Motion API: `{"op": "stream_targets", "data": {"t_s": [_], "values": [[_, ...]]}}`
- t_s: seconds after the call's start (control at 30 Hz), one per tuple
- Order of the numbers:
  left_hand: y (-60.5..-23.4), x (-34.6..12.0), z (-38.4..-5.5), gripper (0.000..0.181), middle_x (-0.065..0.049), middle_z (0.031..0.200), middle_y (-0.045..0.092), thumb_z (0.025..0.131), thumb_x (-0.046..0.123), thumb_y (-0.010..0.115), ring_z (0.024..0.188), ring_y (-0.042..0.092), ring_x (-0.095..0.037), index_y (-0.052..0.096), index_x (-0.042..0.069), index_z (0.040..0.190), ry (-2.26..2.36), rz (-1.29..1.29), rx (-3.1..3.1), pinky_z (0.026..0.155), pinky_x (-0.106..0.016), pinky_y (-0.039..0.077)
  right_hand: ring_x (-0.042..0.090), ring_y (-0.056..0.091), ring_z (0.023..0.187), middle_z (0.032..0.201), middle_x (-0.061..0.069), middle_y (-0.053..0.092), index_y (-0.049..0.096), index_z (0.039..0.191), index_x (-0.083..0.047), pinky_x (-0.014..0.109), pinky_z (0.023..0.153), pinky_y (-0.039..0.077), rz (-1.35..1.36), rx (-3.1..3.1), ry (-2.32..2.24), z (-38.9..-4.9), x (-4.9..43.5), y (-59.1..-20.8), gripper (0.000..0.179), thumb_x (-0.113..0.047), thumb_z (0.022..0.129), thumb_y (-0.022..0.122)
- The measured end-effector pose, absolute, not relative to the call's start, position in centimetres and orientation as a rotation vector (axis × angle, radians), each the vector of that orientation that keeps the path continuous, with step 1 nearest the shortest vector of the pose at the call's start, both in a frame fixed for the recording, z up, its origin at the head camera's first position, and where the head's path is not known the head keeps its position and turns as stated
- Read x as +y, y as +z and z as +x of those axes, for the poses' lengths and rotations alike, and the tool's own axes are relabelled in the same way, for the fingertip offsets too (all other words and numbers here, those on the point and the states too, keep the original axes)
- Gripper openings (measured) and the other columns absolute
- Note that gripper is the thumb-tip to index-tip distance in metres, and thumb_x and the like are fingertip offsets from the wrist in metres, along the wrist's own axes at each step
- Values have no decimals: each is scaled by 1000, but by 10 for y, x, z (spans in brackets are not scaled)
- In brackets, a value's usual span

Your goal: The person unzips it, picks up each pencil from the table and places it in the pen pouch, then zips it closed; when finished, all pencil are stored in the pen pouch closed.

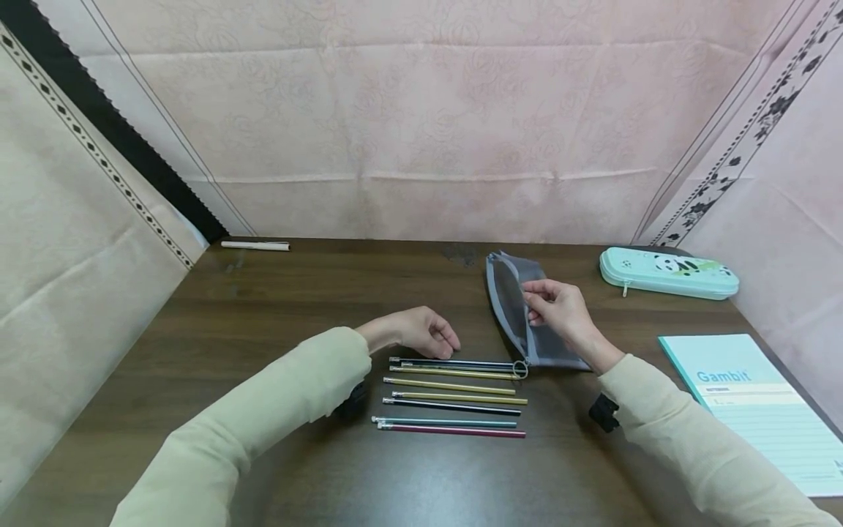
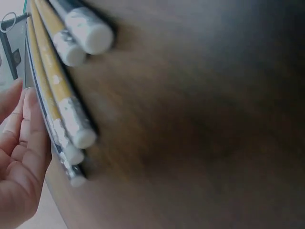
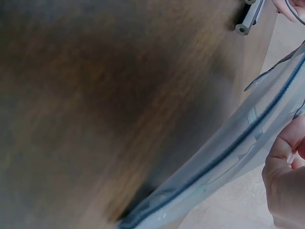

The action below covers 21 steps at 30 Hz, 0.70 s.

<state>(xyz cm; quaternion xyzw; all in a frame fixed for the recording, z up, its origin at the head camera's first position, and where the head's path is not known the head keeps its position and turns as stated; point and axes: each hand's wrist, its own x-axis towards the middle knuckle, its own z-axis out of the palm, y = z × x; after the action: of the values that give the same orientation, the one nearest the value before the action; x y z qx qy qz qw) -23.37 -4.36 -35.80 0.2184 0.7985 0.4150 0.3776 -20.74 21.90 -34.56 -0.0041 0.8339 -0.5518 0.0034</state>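
Note:
A grey mesh zip pouch (image 1: 546,350) lies at the far middle with its zipped mouth gaping to the left. My right hand (image 1: 561,309) pinches the edge of that mouth between thumb and fingers. Left of the pouch, several eraser-tipped pencils (image 1: 450,386), in gold, black, teal and red, lie side by side. My left hand (image 1: 424,333) is at the farthest pencils, fingertips right beside them, fingers loosely bent. In the left wrist view, the white pencil erasers (image 2: 85,138) show beside the relaxed fingers. The pouch's metal ring (image 1: 519,369) overlaps the right ends of the far pencils.
A mint pencil case (image 1: 668,272) with a panda picture stands at the back right. Below it lies a Gambit notepad (image 1: 744,395), partly under my right sleeve. A white pen (image 1: 255,246) rests at the back left edge. Patterned cloth (image 1: 428,132) hangs behind the table.

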Motion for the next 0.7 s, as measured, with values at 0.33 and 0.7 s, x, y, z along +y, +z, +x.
{"op": "stream_targets", "data": {"t_s": [0.33, 0.7], "values": [[-356, -45, -230, 16, 1, 83, 68, 80, 0, 72, 76, 62, -8, 71, 7, 94, 877, 704, 2246, 72, -21, 54, 2, 55, 59, 79, 1, 57, 55, 121, 10, 18, 57, 55, -7, 2614, -1737, -207, 220, -346, 30, -4, 95, 53], [-353, -49, -233, 14, 2, 75, 66, 77, -2, 72, 71, 59, -8, 71, 10, 84, 713, 751, 2394, 67, -19, 49, 3, 56, 60, 80, 2, 56, 55, 122, 10, 18, 58, 55, -5, 2612, -1733, -206, 220, -346, 30, -4, 95, 53]]}}
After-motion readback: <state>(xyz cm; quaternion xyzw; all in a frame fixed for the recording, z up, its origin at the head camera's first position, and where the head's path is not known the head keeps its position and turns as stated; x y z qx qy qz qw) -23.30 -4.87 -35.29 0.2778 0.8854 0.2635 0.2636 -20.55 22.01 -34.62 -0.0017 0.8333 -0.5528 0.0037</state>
